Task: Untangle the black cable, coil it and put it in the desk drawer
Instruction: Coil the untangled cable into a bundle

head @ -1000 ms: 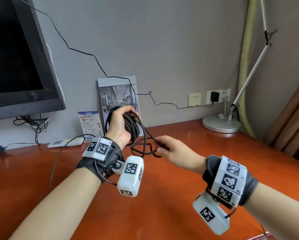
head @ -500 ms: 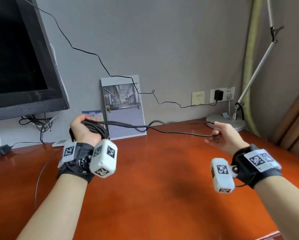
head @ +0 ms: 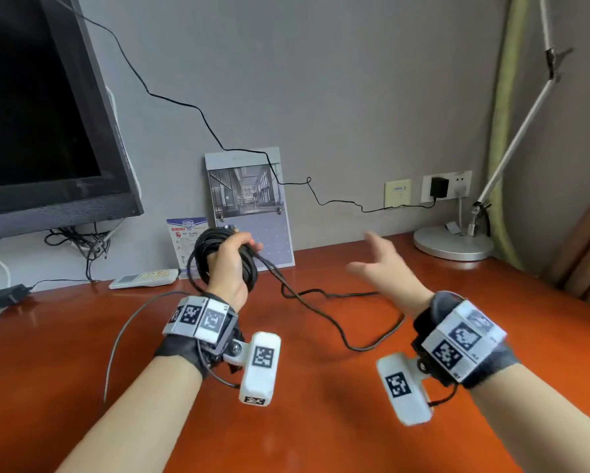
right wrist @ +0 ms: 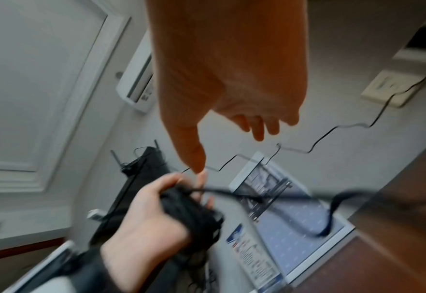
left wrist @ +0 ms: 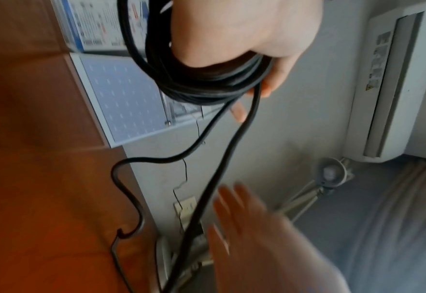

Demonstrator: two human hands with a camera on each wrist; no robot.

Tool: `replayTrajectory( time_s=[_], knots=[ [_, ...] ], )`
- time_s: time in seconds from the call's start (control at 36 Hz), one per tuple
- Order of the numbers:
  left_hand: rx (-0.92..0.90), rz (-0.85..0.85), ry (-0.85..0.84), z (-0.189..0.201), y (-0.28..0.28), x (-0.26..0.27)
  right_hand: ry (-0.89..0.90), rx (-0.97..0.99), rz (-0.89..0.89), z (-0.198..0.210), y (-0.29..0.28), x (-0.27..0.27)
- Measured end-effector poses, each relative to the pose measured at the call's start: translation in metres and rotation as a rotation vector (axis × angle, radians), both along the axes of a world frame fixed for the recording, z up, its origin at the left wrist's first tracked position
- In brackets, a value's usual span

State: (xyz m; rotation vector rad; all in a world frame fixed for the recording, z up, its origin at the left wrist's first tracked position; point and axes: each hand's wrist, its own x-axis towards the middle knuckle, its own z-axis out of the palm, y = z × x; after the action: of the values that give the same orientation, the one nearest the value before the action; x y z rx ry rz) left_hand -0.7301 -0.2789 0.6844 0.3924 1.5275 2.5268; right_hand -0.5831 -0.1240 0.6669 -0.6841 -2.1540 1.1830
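Note:
My left hand (head: pixel 230 264) grips a bundle of black cable coils (head: pixel 208 245) above the back of the desk; the left wrist view shows the coils (left wrist: pixel 207 87) wrapped around the palm and fingers (left wrist: pixel 269 83). Loose cable (head: pixel 338 326) trails from the bundle down onto the orange-brown desk (head: pixel 286 421) and loops toward the right. My right hand (head: pixel 382 264) hovers above that loose length with its fingers spread and holds nothing. In the right wrist view its fingers (right wrist: pixel 257 126) point at the coil in my left hand (right wrist: pixel 151 210). No drawer is in view.
A dark monitor (head: pixel 40 114) stands at back left with cables beneath it. A calendar (head: pixel 249 206), a small card (head: pixel 186 240) and a white remote (head: pixel 143 278) line the wall. A lamp base (head: pixel 452 244) sits back right. A thin wire (head: pixel 338 201) runs to the wall socket (head: pixel 438 187).
My right hand has let go of the stretched cable and moved back toward the middle, fingers spread. The freed cable has dropped onto the desk. My left hand has risen and shifted right with the coil.

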Motion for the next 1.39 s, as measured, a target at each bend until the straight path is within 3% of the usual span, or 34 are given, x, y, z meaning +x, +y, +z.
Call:
replayTrajectory(
  time_s=[0.08,0.17,0.42,0.56,0.69,0.75,0.86,0.89,0.94,1.0,1.08,1.19,1.28,1.39],
  knots=[
    [-0.003,-0.194,0.048,0.003,0.013,0.02,-0.044,0.132,0.305,0.005,-0.035,-0.011],
    [-0.01,-0.316,-0.012,0.001,0.026,0.037,-0.024,0.158,0.361,0.007,-0.052,-0.022],
    [-0.068,-0.508,-0.198,-0.002,0.046,0.06,0.08,0.299,0.17,-0.007,-0.047,-0.011],
    [-0.207,-0.65,-0.194,-0.005,0.056,0.067,0.096,0.14,0.082,-0.014,-0.033,-0.008],
    [-0.221,-0.868,-0.118,-0.005,0.047,0.074,-0.047,0.052,-0.075,-0.018,-0.006,-0.002],
    [-0.259,-0.775,-0.031,-0.007,0.04,0.074,-0.066,-0.018,-0.117,-0.023,0.008,0.004],
    [-0.505,-0.335,0.161,-0.025,0.036,0.059,0.026,-0.106,-0.108,-0.031,0.016,0.016],
    [-0.53,-0.335,0.159,-0.03,0.036,0.056,0.059,-0.125,-0.086,-0.031,0.013,0.018],
    [-0.498,-0.496,0.073,-0.038,0.04,0.056,0.1,-0.183,-0.021,-0.031,0.006,0.017],
    [-0.351,-0.672,-0.104,-0.045,0.045,0.055,0.115,-0.259,0.06,-0.031,-0.002,0.014],
    [-0.16,-0.729,-0.372,-0.063,0.048,0.045,0.057,-0.352,0.165,-0.031,-0.006,0.013],
    [-0.202,-0.807,-0.372,-0.088,0.039,0.046,-0.163,-0.443,0.259,-0.033,-0.001,0.012],
    [-0.262,-0.713,-0.334,-0.099,0.041,0.051,-0.307,-0.312,0.14,-0.039,-0.003,0.002],
    [-0.38,-0.486,-0.254,-0.102,0.046,0.05,-0.472,0.118,0.02,-0.048,-0.011,-0.011]
  ],
)
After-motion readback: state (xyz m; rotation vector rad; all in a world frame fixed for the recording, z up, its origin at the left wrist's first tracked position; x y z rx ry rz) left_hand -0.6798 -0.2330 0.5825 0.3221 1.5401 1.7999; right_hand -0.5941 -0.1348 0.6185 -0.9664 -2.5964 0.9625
